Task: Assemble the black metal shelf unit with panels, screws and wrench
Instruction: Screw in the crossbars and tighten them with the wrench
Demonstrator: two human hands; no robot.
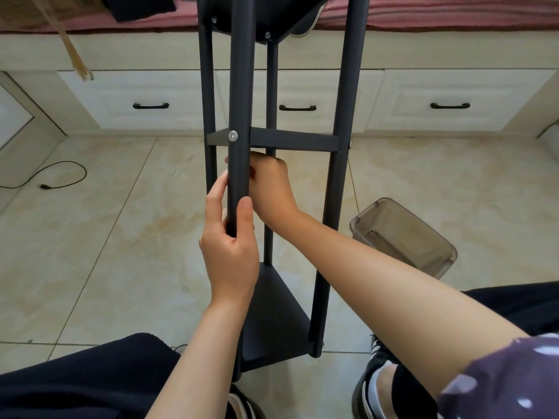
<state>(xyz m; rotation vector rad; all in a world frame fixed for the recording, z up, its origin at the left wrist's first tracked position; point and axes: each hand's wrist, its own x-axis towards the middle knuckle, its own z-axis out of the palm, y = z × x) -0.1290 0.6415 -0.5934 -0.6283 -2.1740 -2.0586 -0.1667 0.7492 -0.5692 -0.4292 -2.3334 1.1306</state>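
The black metal shelf unit (329,182) stands upright on the tiled floor between my legs. It has black poles, a bottom panel (272,316), a middle panel (290,140) and an upper panel (260,16). A silver screw (233,136) fixes the middle panel to the near pole (240,95). My left hand (230,246) grips that near pole below the middle panel. My right hand (270,189) is curled behind the same pole, just under the middle panel; what its fingers hold is hidden. No wrench shows.
A clear grey plastic box (402,237) lies on the floor to the right of the unit. White drawers (151,101) with black handles run under a bed at the back. A black cable (60,176) lies at the left. My shoes (378,382) flank the unit's base.
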